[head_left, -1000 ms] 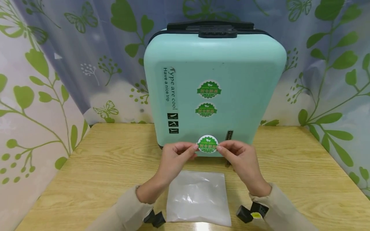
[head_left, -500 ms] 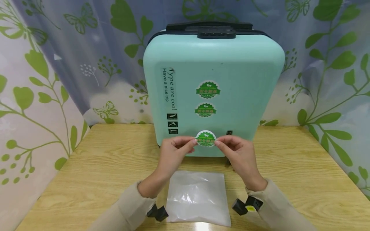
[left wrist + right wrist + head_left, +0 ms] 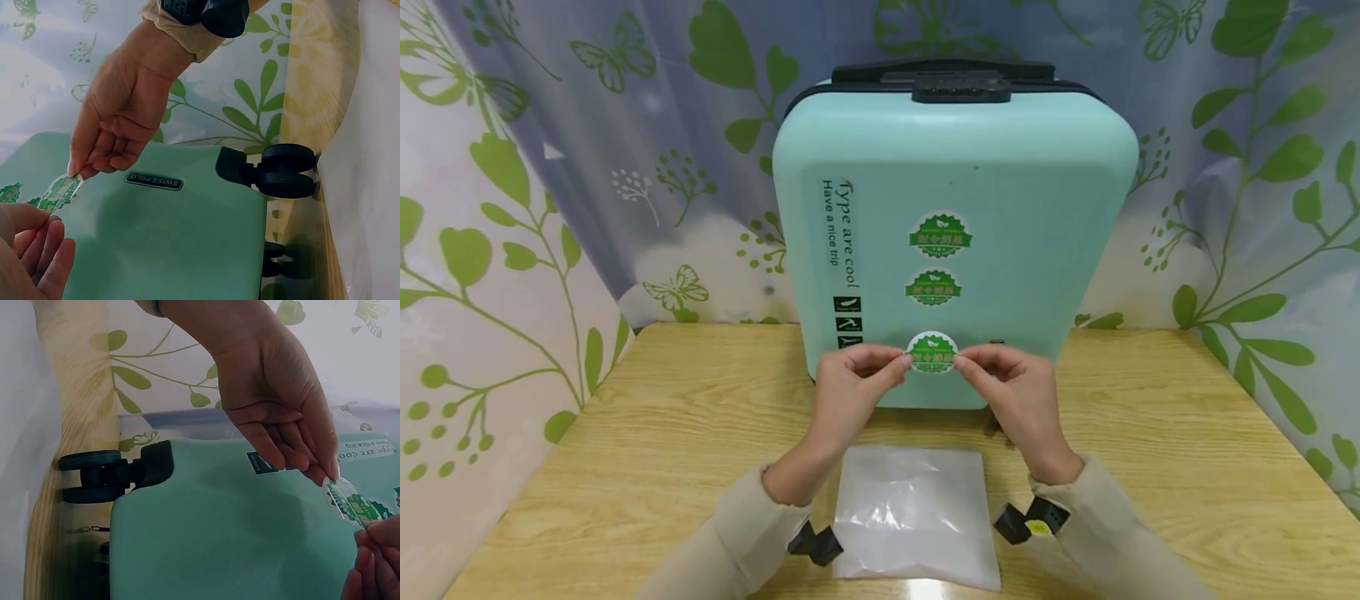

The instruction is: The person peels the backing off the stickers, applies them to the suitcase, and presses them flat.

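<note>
A round green-and-white sticker (image 3: 932, 353) is stretched between both hands, in front of the lower part of a mint-green suitcase (image 3: 1022, 225). My left hand (image 3: 848, 392) pinches its left edge between thumb and forefinger. The opposite edge is pinched the same way by my right hand (image 3: 1021, 396). In the left wrist view the sticker (image 3: 60, 192) appears slightly bowed between the fingertips. Two similar stickers are on the suitcase front, an upper sticker (image 3: 940, 236) and a lower sticker (image 3: 933, 287), in a column above the held one.
A translucent plastic sheet (image 3: 916, 517) lies on the wooden table (image 3: 685, 433) in front of the suitcase. Black lettering (image 3: 842, 233) runs down the suitcase's left side. Black wheels (image 3: 287, 170) show at its base. A leaf-patterned curtain (image 3: 700, 167) hangs behind.
Both hands have raised the sticker a little up the suitcase front, from near its bottom edge toward the two stickers above. The pinch on both sides is kept.
</note>
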A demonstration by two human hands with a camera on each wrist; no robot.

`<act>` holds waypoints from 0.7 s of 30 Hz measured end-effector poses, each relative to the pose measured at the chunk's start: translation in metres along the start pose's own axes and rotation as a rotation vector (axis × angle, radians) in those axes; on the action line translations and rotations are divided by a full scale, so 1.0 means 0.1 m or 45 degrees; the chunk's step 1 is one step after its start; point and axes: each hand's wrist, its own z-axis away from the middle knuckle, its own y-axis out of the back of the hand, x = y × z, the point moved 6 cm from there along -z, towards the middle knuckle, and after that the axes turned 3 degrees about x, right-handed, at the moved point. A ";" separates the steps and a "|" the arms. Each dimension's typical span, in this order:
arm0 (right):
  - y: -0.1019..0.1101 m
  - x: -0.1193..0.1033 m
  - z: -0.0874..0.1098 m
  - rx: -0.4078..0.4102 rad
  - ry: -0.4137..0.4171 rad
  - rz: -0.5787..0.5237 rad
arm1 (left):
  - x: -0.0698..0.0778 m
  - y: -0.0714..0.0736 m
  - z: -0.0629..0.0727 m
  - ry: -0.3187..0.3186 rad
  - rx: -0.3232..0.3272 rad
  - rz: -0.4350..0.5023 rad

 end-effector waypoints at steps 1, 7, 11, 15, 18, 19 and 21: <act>0.00 0.00 -0.01 0.012 0.004 0.004 | 0.00 0.00 -0.01 -0.012 0.005 -0.017; -0.02 0.01 -0.03 0.058 0.024 0.008 | 0.00 0.00 -0.05 -0.069 0.039 -0.073; -0.04 0.02 -0.05 0.079 0.013 0.014 | 0.01 0.00 -0.07 -0.114 0.060 -0.103; -0.05 0.03 -0.08 0.090 0.003 0.022 | 0.03 0.00 -0.10 -0.167 0.072 -0.128; -0.06 0.05 -0.09 0.096 0.006 0.020 | 0.02 0.00 -0.12 -0.186 0.073 -0.144; -0.06 0.05 -0.10 0.098 0.010 0.020 | 0.02 -0.01 -0.12 -0.189 0.072 -0.149; -0.06 0.06 -0.10 0.108 0.021 0.019 | 0.01 0.00 -0.13 -0.190 0.074 -0.158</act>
